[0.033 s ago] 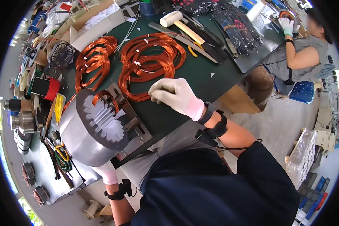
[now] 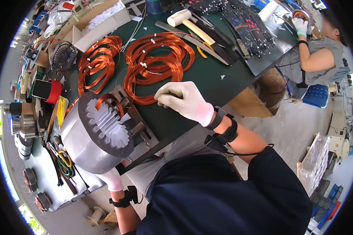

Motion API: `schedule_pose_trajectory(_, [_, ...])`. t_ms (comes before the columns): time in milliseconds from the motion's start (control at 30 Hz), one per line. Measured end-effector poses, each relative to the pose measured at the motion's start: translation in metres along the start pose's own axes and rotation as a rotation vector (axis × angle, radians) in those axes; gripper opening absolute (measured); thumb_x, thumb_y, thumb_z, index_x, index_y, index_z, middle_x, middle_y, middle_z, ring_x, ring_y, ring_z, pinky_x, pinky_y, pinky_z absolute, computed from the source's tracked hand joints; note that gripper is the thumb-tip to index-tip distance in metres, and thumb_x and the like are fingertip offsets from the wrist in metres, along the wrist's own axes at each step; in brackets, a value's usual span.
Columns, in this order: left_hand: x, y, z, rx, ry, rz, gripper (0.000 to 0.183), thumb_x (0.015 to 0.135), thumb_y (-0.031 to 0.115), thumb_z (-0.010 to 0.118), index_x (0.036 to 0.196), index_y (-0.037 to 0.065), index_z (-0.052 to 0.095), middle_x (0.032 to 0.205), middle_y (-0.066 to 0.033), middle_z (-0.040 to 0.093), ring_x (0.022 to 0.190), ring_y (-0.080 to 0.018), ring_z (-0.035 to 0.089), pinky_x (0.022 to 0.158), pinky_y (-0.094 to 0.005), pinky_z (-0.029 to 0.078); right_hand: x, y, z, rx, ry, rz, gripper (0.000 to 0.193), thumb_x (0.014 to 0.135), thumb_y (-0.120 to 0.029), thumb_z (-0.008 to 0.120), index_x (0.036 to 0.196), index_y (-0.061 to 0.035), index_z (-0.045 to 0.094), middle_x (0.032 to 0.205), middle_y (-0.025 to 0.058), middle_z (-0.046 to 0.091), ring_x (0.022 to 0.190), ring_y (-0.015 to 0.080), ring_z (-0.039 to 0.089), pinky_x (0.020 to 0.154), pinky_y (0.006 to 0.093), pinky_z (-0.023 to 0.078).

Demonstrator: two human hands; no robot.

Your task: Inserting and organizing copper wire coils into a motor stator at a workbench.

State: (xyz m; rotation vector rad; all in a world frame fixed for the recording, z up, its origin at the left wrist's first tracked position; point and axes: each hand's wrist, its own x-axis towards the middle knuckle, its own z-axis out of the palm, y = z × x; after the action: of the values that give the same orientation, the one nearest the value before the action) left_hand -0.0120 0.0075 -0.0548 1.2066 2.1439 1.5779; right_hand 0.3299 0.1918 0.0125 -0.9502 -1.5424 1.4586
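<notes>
A grey motor stator (image 2: 92, 141) lies tilted at the table's front left, its bore lined with white slot papers (image 2: 109, 127). A loop of copper wire (image 2: 113, 105) sits at the bore's far edge. My white-gloved left hand (image 2: 109, 178) is at the stator's near underside, its fingers hidden behind the housing. My gloved right hand (image 2: 182, 101) hovers right of the stator, over the table edge, with fingers curled into a pinch; anything between them is too small to make out. Just beyond it lie overlapping copper coils (image 2: 157, 66) tied with white tags.
More copper coils (image 2: 100, 64) lie farther left, by a small fan (image 2: 64, 56) and a box of white papers (image 2: 100, 23). A mallet (image 2: 192, 27), a long blade (image 2: 192, 43) and bundled dark leads (image 2: 249, 33) lie at the back. A co-worker (image 2: 315, 55) sits at far right.
</notes>
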Motion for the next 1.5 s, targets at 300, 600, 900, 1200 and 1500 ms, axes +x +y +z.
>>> schedule_pose_trajectory(300, [-0.021,-0.055,-0.023,0.074,-0.065,-0.212,0.042,0.104,0.020,0.061,0.139,-0.002,0.053,0.130,-0.0121,0.062,0.110,-0.0255,0.062,0.097,-0.0389,0.051,-0.008,-0.002,0.029,-0.085,0.043,-0.146,0.027,0.088,0.000,0.071,0.114,0.0009,0.073,0.097,0.0116,0.074,0.084,0.0176,0.073,0.076,0.0295,0.057])
schedule_pose_trajectory(600, [-0.026,-0.033,0.005,0.132,-0.199,-0.044,0.053,0.098,0.024,0.067,0.141,-0.001,0.050,0.132,-0.0153,0.062,0.115,-0.0297,0.061,0.101,-0.0411,0.050,0.001,-0.008,0.068,-0.363,-0.035,-0.593,0.057,0.078,-0.008,0.076,0.132,-0.0023,0.060,0.109,0.0119,0.067,0.101,0.0353,0.063,0.090,0.0452,0.050])
schedule_pose_trajectory(900, [-0.028,-0.043,-0.075,0.140,-0.346,0.054,0.065,0.092,0.028,0.074,0.144,0.001,0.046,0.133,-0.0186,0.062,0.120,-0.0338,0.060,0.105,-0.0433,0.048,0.016,-0.012,0.073,-0.648,0.088,-0.628,0.035,0.073,-0.009,0.069,0.107,-0.0108,0.072,0.094,0.0020,0.063,0.089,0.0242,0.061,0.078,0.0392,0.050])
schedule_pose_trajectory(1200, [0.020,-0.032,-0.014,0.136,-0.398,0.171,0.077,0.087,0.033,0.080,0.147,0.003,0.043,0.135,-0.0218,0.061,0.125,-0.0380,0.059,0.109,-0.0455,0.046,0.033,-0.010,0.069,-0.782,-0.042,-0.793,0.024,0.076,-0.014,0.069,0.099,-0.0121,0.076,0.090,0.0013,0.060,0.078,0.0217,0.059,0.070,0.0364,0.048])
schedule_pose_trajectory(1500, [0.018,0.077,0.024,0.201,-0.094,0.401,0.039,0.089,-0.010,0.060,0.126,0.001,0.067,0.109,-0.0110,0.065,0.096,-0.0209,0.063,0.086,-0.0320,0.051,0.020,-0.040,0.042,-0.604,0.076,-0.556,0.032,0.076,-0.003,0.080,0.108,-0.0071,0.076,0.100,0.0093,0.071,0.090,0.0299,0.066,0.078,0.0390,0.055])
